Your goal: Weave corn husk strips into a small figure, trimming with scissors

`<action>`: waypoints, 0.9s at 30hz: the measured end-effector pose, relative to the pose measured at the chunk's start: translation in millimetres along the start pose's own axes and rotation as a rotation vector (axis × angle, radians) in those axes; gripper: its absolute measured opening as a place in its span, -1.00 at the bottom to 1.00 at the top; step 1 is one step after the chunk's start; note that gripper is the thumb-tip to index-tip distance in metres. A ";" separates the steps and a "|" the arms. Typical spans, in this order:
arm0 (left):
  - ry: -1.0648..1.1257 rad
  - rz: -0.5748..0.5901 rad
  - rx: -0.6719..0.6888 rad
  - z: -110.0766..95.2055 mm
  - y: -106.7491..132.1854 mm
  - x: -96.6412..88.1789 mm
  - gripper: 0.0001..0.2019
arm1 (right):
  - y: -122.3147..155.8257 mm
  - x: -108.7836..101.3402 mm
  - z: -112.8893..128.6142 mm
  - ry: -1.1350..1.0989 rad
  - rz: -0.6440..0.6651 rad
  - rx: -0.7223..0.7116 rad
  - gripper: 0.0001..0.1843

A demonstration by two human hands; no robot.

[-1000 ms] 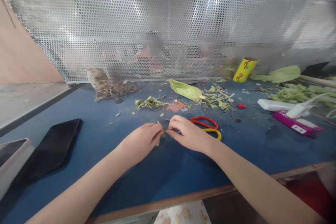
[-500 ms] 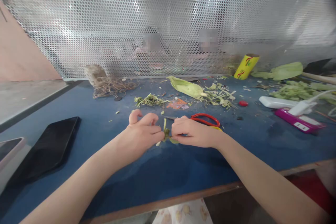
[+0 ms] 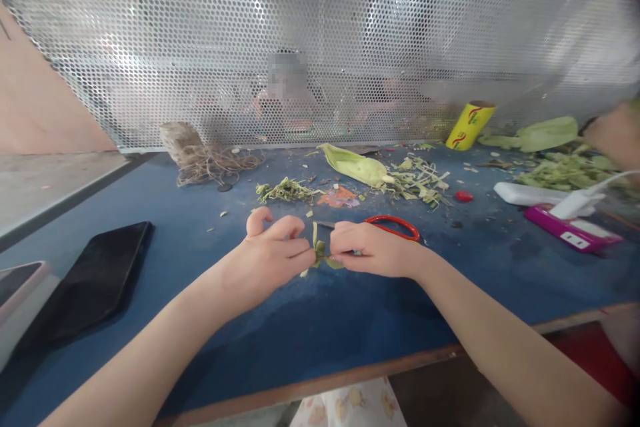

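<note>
Between my two hands is a small piece of green leaf strips [image 3: 320, 250], folded or knotted, with one narrow end sticking up. My left hand [image 3: 273, 250] pinches its left side, thumb and fingertips together, while the other fingers curl loosely above. On the opposite side my right hand [image 3: 375, 250] is closed, its fingertips pinching the right end of the piece. Red-handled scissors [image 3: 395, 219] lie just behind my right hand, which partly covers them. Exactly how the strips are wound is hidden by my fingers.
Leaf scraps [image 3: 285, 190], a large pale green leaf [image 3: 355, 167] and shredded strips [image 3: 420, 180] lie farther back. String [image 3: 215, 163] is at back left, a black phone [image 3: 100, 273] at left. Right are a yellow tube [image 3: 470, 125], a purple power strip [image 3: 570, 227] and another person's hand [image 3: 617, 133].
Another person's hand has come in at the right edge, over the leaves there. My right hand has shifted slightly right and away from me; my left hand keeps its pinch almost in place.
</note>
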State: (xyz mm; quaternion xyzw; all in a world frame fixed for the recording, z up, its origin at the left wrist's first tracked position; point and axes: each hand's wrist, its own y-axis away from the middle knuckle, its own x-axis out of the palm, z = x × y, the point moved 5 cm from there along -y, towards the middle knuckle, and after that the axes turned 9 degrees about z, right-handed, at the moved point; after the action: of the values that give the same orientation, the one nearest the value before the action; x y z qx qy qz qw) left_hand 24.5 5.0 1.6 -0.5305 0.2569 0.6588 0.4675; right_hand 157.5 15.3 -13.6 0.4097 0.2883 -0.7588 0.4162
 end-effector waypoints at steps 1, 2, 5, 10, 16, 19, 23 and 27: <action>-0.003 0.000 0.006 0.4 0.1 0.2 -0.62 | 0.2 0.0 -0.3 0.000 -0.001 0.001 -0.75; -0.007 -0.001 0.007 1.2 0.2 0.6 -0.61 | 0.4 -0.2 -1.2 0.000 -0.008 0.006 -0.75; -0.007 -0.037 0.003 5.3 -0.2 2.3 -0.64 | 0.8 -1.8 -6.3 0.006 -0.071 0.036 -0.75; 0.064 -0.086 -0.023 11.8 -3.3 5.4 -0.75 | -2.2 -3.9 -12.8 -0.003 -0.191 0.109 -0.75; 0.027 -0.111 -0.118 13.5 -5.8 2.3 -0.78 | -7.6 1.5 -8.5 0.034 -0.225 0.126 -0.82; 0.035 -0.130 -0.141 13.8 -6.5 3.3 -0.77 | -7.8 2.0 -6.9 0.020 -0.279 0.159 -0.88; 0.138 -0.105 -0.134 13.5 -9.9 7.5 -0.78 | -8.8 1.4 -5.3 -0.018 -0.325 0.212 -0.91; 0.294 0.005 -0.151 13.7 -14.0 13.1 -0.77 | -10.7 0.7 -2.8 -0.031 -0.347 0.199 -0.91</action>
State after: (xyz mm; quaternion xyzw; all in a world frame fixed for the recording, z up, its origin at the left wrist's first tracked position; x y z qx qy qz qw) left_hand 30.6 27.0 -4.4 -0.6543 0.2736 0.5927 0.3818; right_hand 149.1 22.4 -14.6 0.3812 0.2716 -0.8502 0.2409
